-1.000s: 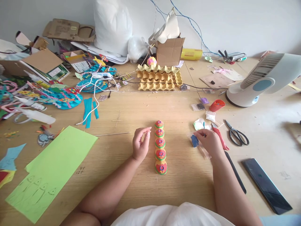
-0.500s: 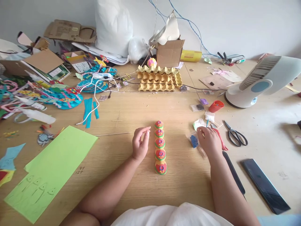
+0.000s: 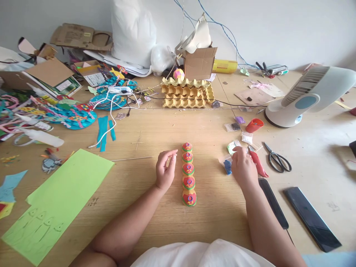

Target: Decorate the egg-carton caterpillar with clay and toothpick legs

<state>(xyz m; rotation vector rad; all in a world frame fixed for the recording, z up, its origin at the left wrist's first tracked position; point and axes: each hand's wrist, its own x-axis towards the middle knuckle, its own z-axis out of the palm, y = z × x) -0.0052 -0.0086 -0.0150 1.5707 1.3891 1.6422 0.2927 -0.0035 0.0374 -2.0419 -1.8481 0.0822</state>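
Note:
A row of painted egg-carton cups (image 3: 188, 169), red with green rims and small blue and yellow pieces, runs lengthwise on the table in front of me. Just left of it rests my left hand (image 3: 166, 168), fingers curled but apart and nothing in them. My right hand (image 3: 244, 167) is over the small bags at the right, fingers bent down; their tips and anything between them are hidden. Close to its fingers lie a bag with blue clay (image 3: 227, 167) and a bag with light green clay (image 3: 233, 147).
Scissors (image 3: 279, 157), a red cup (image 3: 254, 125) and a black phone (image 3: 312, 218) lie at the right, near a white fan (image 3: 300, 100). Green paper (image 3: 61, 200) covers the left front. Egg cartons (image 3: 185, 97) stand at the back.
My right hand has shifted slightly, and the thin blue stick that showed above its fingers is no longer visible. My left hand stays still. The whole view has shifted a little.

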